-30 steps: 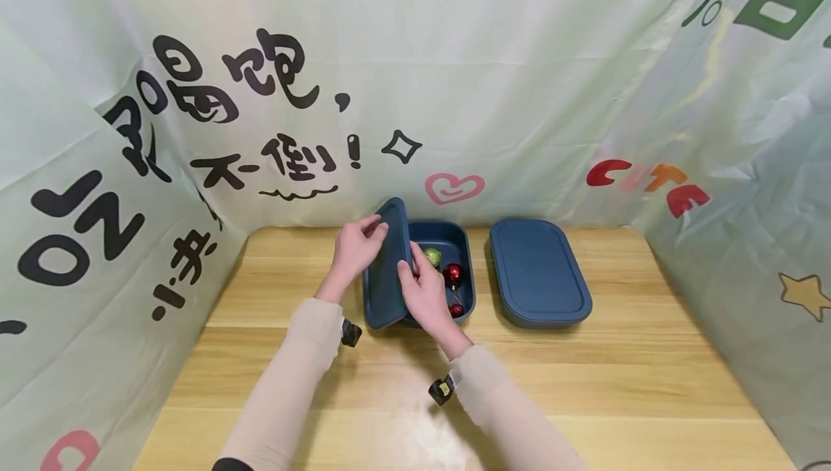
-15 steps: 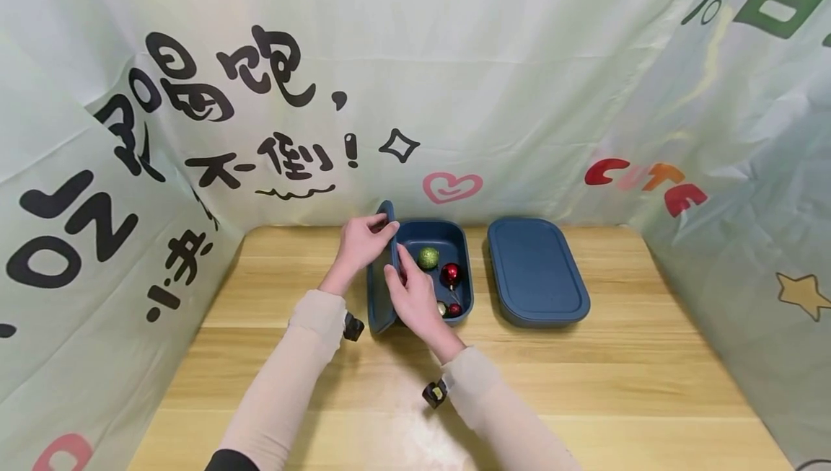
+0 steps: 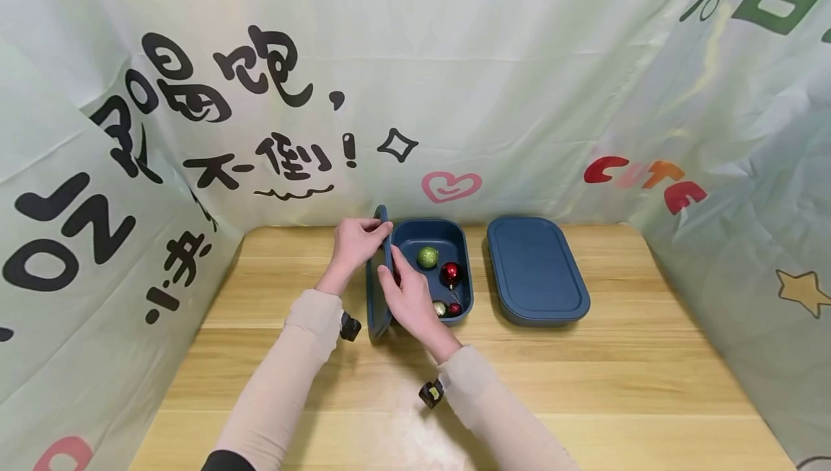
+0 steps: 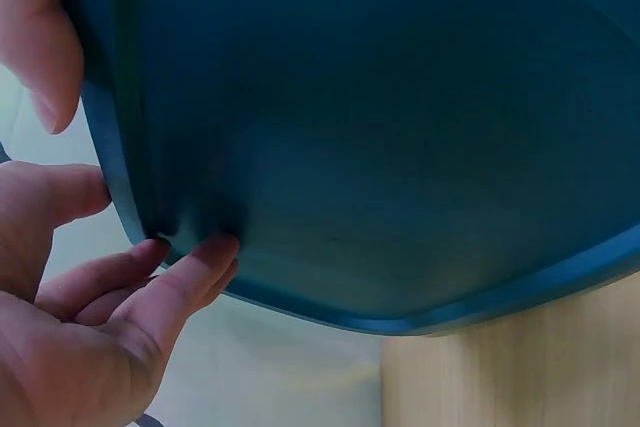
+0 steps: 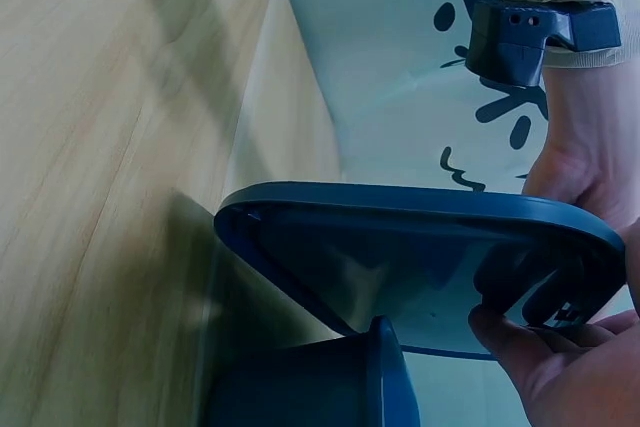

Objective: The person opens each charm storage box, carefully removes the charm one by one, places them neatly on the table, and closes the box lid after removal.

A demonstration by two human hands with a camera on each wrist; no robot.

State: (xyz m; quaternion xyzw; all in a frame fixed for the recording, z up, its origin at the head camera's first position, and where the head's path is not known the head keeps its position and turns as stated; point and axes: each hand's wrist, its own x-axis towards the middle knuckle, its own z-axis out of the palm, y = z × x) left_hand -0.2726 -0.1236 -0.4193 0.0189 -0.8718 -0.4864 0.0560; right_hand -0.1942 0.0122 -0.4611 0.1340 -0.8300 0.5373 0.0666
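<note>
A blue lid (image 3: pixel 378 301) stands nearly upright on its long side along the left of an uncovered blue box (image 3: pixel 469 280). My left hand (image 3: pixel 353 246) grips the lid's far upper edge, its thumb over the right side. With my right hand (image 3: pixel 415 301) I hold the same upper edge nearer to me. Fingertips touch the lid (image 5: pixel 440 297) in the right wrist view. Inside the box lie a green glittery ball ornament (image 3: pixel 428 257), a shiny red ball ornament (image 3: pixel 451 274), a small pale ornament (image 3: pixel 440 309) and a small red one (image 3: pixel 455 309). The right hand hides the box's near left part.
A second blue box (image 3: pixel 539 269) with its lid on stands to the right, a narrow gap from the first. Both stand at the back of the wooden table (image 3: pixel 584 399). Printed cloth (image 3: pixel 532 96) hangs behind and at the sides.
The lid has turned from a slant over the box's left part to nearly upright beside it. Both hands moved slightly left with it, and the green and small pale ornaments came into fuller view.
</note>
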